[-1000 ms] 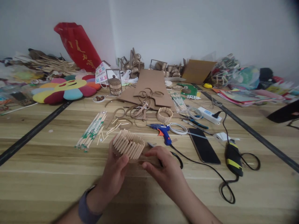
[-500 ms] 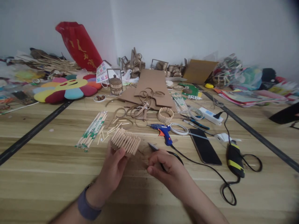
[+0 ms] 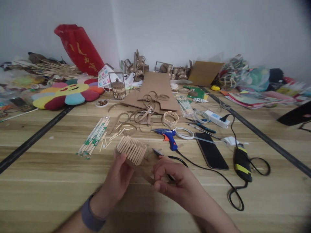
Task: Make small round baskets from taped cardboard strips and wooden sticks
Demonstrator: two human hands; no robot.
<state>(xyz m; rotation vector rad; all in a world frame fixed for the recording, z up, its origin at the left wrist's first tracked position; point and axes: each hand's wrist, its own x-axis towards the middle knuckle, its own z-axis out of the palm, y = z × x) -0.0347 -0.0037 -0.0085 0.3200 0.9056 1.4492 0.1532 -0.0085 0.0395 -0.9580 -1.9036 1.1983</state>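
Note:
My left hand (image 3: 119,178) is closed around a small ring of wooden sticks (image 3: 132,149), set side by side on a brown cardboard band. From the ring's lower edge a brown cardboard strip (image 3: 143,174) runs to the right. My right hand (image 3: 178,181) pinches the far end of that strip between thumb and forefinger. Under and behind the right hand lies a pointed tool with black handles (image 3: 157,152), partly hidden. Beyond the hands is a blue glue gun (image 3: 167,135). A second stick ring (image 3: 170,119) stands behind it.
Packaged sticks (image 3: 93,138) and loose cut pieces lie left. Curled cardboard strips (image 3: 145,111) and cardboard sheets (image 3: 156,85) are ahead. To the right are a tape roll (image 3: 184,133), a phone (image 3: 211,151), a power strip (image 3: 217,119) and a black-yellow tool (image 3: 243,165) with its cord.
The strip now shows stretched between the ring and my right fingers, which pinch its end. The ring has tilted slightly in my left hand. The view has shifted a little.

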